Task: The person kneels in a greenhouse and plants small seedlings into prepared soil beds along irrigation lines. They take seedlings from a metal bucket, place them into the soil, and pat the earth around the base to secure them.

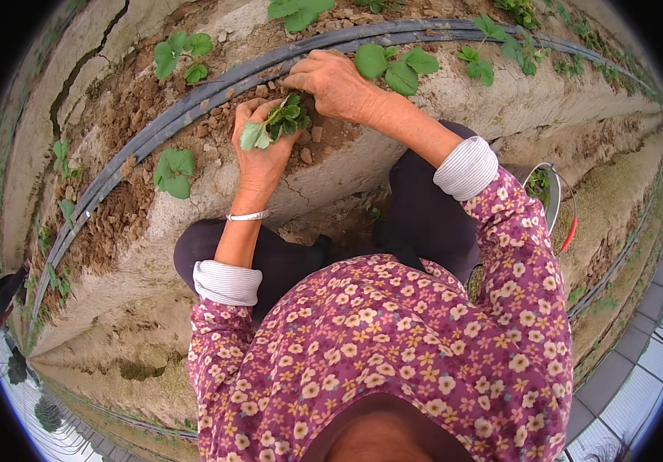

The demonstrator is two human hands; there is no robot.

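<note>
My left hand (261, 151) is curled around a small leafy plant (286, 120), which looks like a strawberry seedling. Its leaves spill over the palm, and its roots are hidden. Just up and to the right, my right hand (334, 86) is bent over the loose brown soil (331, 131) of the raised bed. Its fingertips point at the left hand, close to the drip hoses (193, 110); whether they pinch anything is hidden. A rooted strawberry plant (402, 76) stands beside my right wrist.
More strawberry plants grow along the bed, such as one plant (174, 173) left of my left hand and another plant (181, 55) beyond the hoses. A metal bucket (553, 199) with a red-gripped handle and greenery inside stands in the furrow at right. At far left is a dark-clothed person (1, 297).
</note>
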